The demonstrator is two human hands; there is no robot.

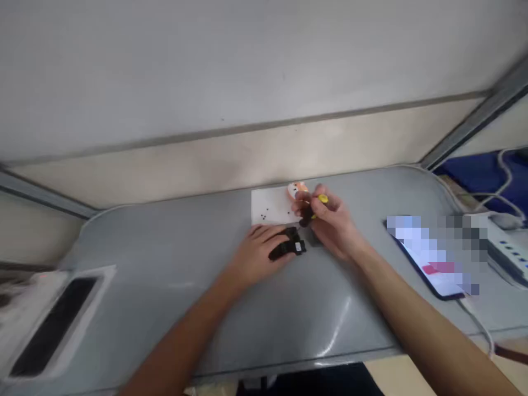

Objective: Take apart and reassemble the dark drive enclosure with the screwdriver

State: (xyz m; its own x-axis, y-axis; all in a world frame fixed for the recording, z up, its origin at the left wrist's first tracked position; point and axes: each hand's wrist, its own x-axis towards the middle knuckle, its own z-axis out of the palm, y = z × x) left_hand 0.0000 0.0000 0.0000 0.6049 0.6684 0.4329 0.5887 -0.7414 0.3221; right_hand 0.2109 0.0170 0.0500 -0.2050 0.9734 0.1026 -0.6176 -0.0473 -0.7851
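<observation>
My left hand (264, 250) is wrapped round a small black device (289, 245) that lies on the grey tabletop, its right end showing a pale label. Above and to the right of the device, my right hand (332, 220) grips a yellow-and-black screwdriver (322, 198) with closed fingers; its tip is hard to make out. Behind both hands lies a white sheet (270, 201) scattered with several tiny dark pieces that look like screws (263, 216). An orange-and-white rounded object (296, 190) rests on the sheet's far right part, partly covered by my right fingers.
A lit phone (429, 264) with a white cable plugged in lies at the right, beside a white power strip (501, 247). To the left, a dark flat panel (55, 327) sits on a white backing. A pale partition (206, 159) bounds the table's back.
</observation>
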